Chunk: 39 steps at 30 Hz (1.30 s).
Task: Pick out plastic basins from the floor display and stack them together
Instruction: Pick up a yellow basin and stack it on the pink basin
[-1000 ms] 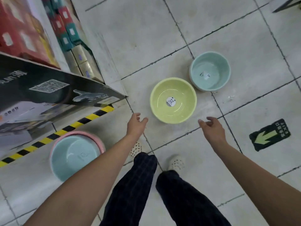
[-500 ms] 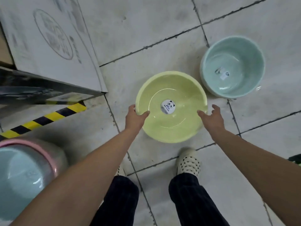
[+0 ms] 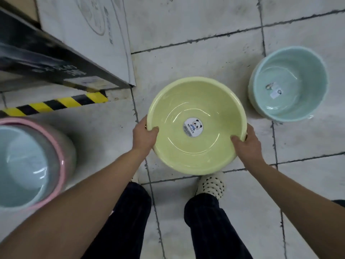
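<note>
Two hands are closed on the yellow-green basin [image 3: 196, 126] at the centre of the view: the left hand [image 3: 144, 135] is clamped over its rim at 9 o'clock, the right hand [image 3: 245, 143] at 3 o'clock, thumbs inside. One stack is already begun at 8 o'clock, a pale blue basin [image 3: 24, 165] nested in a pink basin [image 3: 64, 161]. A teal basin [image 3: 288, 83] at 2 o'clock is left unstacked on the floor [image 3: 186, 25]. "MEISIER" is read on the panda sticker [image 3: 193, 126]; other print is illegible.

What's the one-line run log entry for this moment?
step: pick | left hand: grip on round yellow plastic basin rim | right hand: grip on opposite rim | stacked: not yet
</note>
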### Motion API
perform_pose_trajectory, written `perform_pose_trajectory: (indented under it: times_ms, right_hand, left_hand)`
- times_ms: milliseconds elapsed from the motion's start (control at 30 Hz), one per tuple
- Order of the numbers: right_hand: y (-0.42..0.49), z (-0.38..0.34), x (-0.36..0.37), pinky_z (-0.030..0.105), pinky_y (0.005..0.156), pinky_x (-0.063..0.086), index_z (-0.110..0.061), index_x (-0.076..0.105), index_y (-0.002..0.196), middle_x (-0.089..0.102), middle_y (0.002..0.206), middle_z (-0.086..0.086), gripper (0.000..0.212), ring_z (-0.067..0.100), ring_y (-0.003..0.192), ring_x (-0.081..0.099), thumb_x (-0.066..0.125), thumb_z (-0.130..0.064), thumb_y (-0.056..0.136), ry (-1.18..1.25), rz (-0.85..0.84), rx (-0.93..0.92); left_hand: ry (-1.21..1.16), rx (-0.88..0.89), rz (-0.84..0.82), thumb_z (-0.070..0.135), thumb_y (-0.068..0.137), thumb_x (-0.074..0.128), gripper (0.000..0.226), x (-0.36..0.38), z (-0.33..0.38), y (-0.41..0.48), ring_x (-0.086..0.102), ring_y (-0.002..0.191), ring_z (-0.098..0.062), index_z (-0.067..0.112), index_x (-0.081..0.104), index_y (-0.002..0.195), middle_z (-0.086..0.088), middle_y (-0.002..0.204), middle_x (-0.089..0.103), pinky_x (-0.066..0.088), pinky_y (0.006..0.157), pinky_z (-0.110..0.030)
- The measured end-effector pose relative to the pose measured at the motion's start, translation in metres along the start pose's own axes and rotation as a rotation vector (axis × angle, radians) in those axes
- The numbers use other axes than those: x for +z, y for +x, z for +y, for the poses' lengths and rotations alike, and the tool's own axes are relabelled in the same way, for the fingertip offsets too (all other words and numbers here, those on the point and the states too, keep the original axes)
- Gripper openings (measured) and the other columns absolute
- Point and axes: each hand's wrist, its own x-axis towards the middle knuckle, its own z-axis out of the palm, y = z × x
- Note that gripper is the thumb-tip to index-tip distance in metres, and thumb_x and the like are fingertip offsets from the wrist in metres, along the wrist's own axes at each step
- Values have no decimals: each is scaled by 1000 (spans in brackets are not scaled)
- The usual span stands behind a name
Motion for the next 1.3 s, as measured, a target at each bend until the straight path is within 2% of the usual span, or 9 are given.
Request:
perform_pose_trajectory:
  times_ms: [133,300,433,633,767,967,1033,1167,1300]
  right_hand:
    - [-53,-49,-9,34,81,45,-28,36,146,57,114,-1,61,23,100,55,56,-16,90,-99,-89,-108]
    - [-121,-127,5,36,80,47,-24,33,147,55,109,1,59,25,97,55,55,-18,93,-294,-226,-274]
    - [-175,-188,50,29,71,43,-25,30,148,56,106,2,58,23,91,53,53,-18,94,-403,-349,-401]
    - [-251,-257,152,22,57,42,-24,33,148,55,104,1,59,25,90,54,55,-18,94,-527,-492,-535]
    - [-288,-288,226,37,88,50,-25,37,146,58,113,1,60,26,102,56,58,-18,90,-607,-538,-609]
    - [-314,-318,337,35,95,46,-22,42,142,58,124,2,58,24,111,55,60,-21,87,-689,-594,-689]
    - [-317,-324,372,31,88,43,-20,40,142,56,121,0,57,22,107,54,59,-22,89,-736,-588,-715]
    - [-318,-332,431,38,90,45,-7,50,126,57,127,16,42,35,113,56,59,-29,91,-825,-484,-775]
    - [-309,-338,475,35,85,43,-6,50,126,61,124,17,40,36,112,57,58,-28,94,-843,-441,-770]
  left_hand:
    - [-95,-49,124,3,84,62,40,-59,8,-55,65,90,-18,18,66,121,1,99,69,53,75,-25]
    - [-201,-134,258,4,84,62,40,-146,1,-118,64,85,-8,20,66,120,17,90,65,48,72,-15]
    - [-244,-215,398,6,84,64,41,-223,-20,-155,64,95,-16,16,65,123,5,103,68,48,83,-26]
    - [-372,-312,612,3,82,60,43,-335,-62,-201,65,78,-11,19,67,121,11,85,68,48,63,-17]
    - [-492,-379,691,4,82,61,36,-387,-105,-213,68,80,-17,12,68,116,-1,92,71,57,72,-27]
    - [-600,-446,767,10,76,61,24,-447,-166,-201,71,82,-29,16,71,97,-6,86,72,61,73,-43]
    - [-611,-451,796,11,77,61,20,-462,-180,-192,69,82,-28,19,68,94,-7,88,70,60,72,-40]
    - [-508,-416,815,5,84,56,10,-487,-198,-168,57,64,-12,14,60,87,0,73,60,45,52,-12]
    - [-514,-417,787,8,84,56,10,-502,-220,-139,56,64,-9,12,62,90,-1,74,61,41,51,-17]
